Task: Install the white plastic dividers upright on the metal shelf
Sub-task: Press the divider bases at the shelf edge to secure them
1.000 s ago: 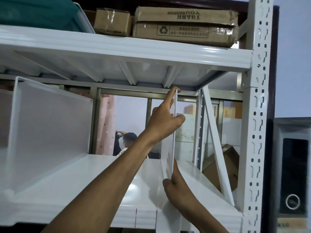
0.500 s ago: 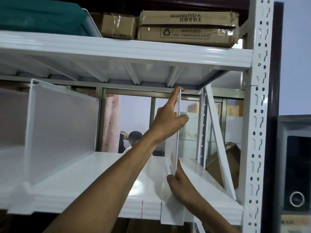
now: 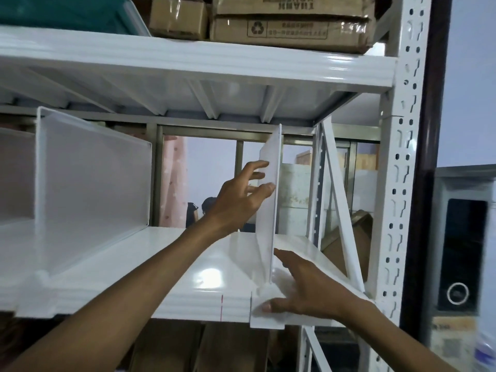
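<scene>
Left grip (image 3: 236, 200) spread open against upright divider (image 3: 268, 216); right grip (image 3: 314, 294) open, thumb pressing its front tab (image 3: 265, 316).

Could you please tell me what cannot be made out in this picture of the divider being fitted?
- Head view: the clip of the divider on the shelf edge is partly covered by the right hand, so its seating is unclear.
- Head view: the leftmost divider is cut off by the left edge.
- Head view: the small print on the boxes is blurred.
</scene>
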